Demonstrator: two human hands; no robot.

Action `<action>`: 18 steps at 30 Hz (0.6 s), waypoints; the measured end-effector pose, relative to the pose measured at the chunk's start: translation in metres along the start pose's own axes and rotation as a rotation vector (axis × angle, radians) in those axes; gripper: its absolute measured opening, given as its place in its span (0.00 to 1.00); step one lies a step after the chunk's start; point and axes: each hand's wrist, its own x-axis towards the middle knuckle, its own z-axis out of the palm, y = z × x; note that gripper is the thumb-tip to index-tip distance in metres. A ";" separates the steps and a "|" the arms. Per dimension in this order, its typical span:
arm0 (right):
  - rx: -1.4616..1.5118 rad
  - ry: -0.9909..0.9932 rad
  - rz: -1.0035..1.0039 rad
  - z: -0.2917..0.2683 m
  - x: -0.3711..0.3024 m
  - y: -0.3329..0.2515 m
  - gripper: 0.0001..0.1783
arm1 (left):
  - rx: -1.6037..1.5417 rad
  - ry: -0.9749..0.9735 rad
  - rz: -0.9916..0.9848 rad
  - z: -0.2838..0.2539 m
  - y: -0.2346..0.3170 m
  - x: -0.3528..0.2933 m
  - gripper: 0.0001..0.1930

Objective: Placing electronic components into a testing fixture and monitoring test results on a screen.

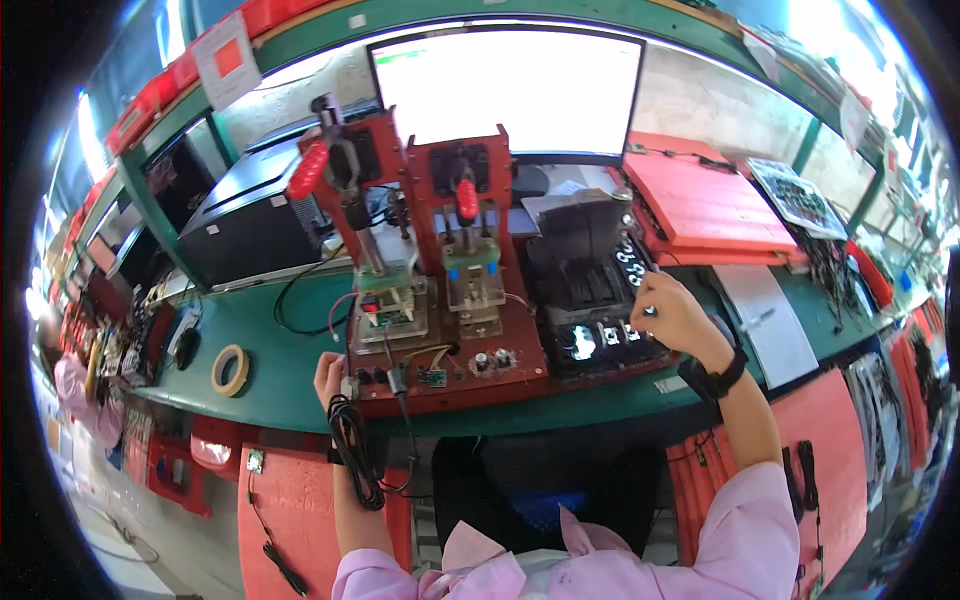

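My left hand [328,380] is closed at the left front corner of a red test fixture [450,392], its fingers by a small plug. A coiled black cable [352,445] hangs from there over my wrist. Two toggle clamps with red handles, the right handle [466,198] and the left handle [308,170], stand above clear plates on the fixture. A small green circuit board [395,318] sits under the left clamp. My right hand [675,315], fingers curled, is at the right edge of a black control box [580,270] with lit windows and round knobs. Its fingertips are partly hidden.
A bright monitor [510,95] stands behind the fixture, beside a black computer case [255,220]. A tape roll [230,370] lies on the green bench [270,335]. Pink foam sheets [700,195] are stacked back right. Foam pads with cables flank my lap.
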 end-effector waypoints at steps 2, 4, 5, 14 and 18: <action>0.049 -0.006 -0.040 0.006 0.001 0.001 0.04 | -0.029 0.019 -0.019 -0.015 -0.015 0.001 0.07; 0.195 -0.128 0.000 0.002 0.004 0.000 0.04 | -0.044 0.017 -0.070 -0.032 -0.029 0.006 0.07; 0.181 -0.129 -0.007 -0.003 0.002 0.001 0.04 | -0.053 0.018 -0.095 -0.035 -0.034 0.007 0.07; 0.022 -0.015 0.017 -0.011 -0.008 0.015 0.04 | -0.104 0.011 -0.002 -0.010 -0.012 -0.001 0.06; 0.085 -0.088 0.041 -0.008 -0.008 0.017 0.05 | -0.047 -0.018 0.013 -0.020 -0.015 -0.001 0.07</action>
